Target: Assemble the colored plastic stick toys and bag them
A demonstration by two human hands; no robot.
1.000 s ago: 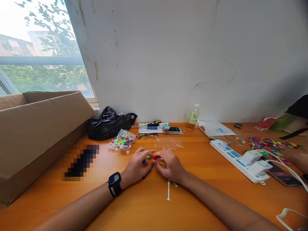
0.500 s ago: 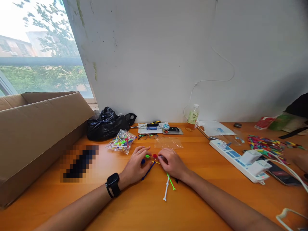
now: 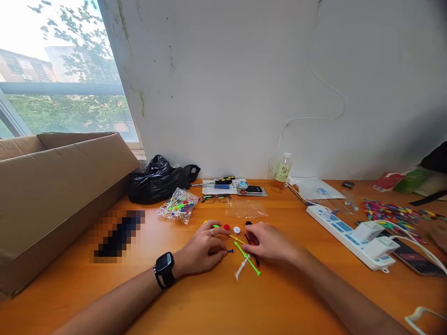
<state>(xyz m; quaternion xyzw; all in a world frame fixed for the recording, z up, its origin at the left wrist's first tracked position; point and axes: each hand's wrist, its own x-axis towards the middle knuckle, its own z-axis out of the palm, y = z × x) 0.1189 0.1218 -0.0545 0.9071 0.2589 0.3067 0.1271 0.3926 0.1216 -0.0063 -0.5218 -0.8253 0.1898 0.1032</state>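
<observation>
My left hand [image 3: 204, 246] lies low over the table, thumb and fingers drawn together around a thin blue plastic stick [image 3: 230, 251], whose end pokes out. Curled downward, the fingers of my right hand [image 3: 267, 239] hide whatever is between them. Beneath its fingertips are a black stick [image 3: 257, 261], a green stick [image 3: 252, 264] and a blurred white stick [image 3: 240, 269]. A yellow stick [image 3: 237, 239] lies between my hands. Beyond them are small round pieces: green [image 3: 216, 226], red [image 3: 226, 227], white [image 3: 236, 230] and black [image 3: 248, 223].
A clear bag of coloured pieces [image 3: 178, 205] and a black plastic bag [image 3: 159, 181] sit back left, beside a cardboard box [image 3: 70, 195]. Glasses [image 3: 216, 198] and a bottle [image 3: 282, 172] are behind. A power strip [image 3: 345, 237] and coloured pile [image 3: 387, 214] occupy the right.
My right hand has shifted right, uncovering the white and black round pieces and more of the sticks. My left hand now covers most of the blue stick. The white stick has turned.
</observation>
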